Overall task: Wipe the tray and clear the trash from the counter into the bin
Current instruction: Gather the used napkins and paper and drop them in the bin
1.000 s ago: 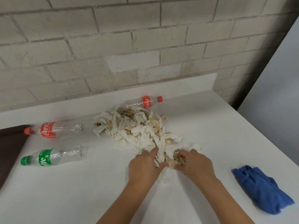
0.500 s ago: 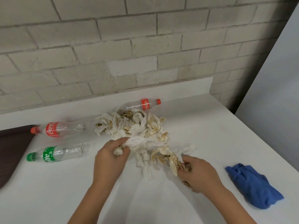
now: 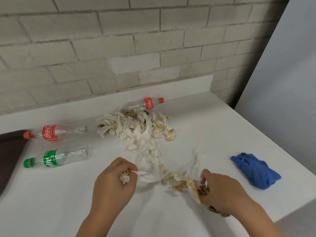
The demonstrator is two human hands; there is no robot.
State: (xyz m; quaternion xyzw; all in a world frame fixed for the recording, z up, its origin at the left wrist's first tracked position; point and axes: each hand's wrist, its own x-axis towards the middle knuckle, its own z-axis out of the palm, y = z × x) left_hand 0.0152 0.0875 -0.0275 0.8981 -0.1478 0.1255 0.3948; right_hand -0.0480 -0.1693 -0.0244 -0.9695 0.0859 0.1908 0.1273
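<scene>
Smooth white counter (image 3: 51, 202), left hand (image 3: 113, 183) and right hand (image 3: 224, 190) each tight around crumpled, stained tissue strips (image 3: 179, 178).

Two bare hands and forearms, seen from above

The left hand (image 3: 112, 184) and right hand (image 3: 224, 192) are uncovered, and both forearms run bare to the frame's lower edge. The nails look short and plain, though the blur leaves that unsure.

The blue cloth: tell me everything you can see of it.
The blue cloth is a soft, crumpled fabric bundle, bunched into a lumpy oblong. It lies on the white counter near its right edge, right of the right hand, which does not touch it. Only the counter touches it; the tissues lie apart.
</scene>
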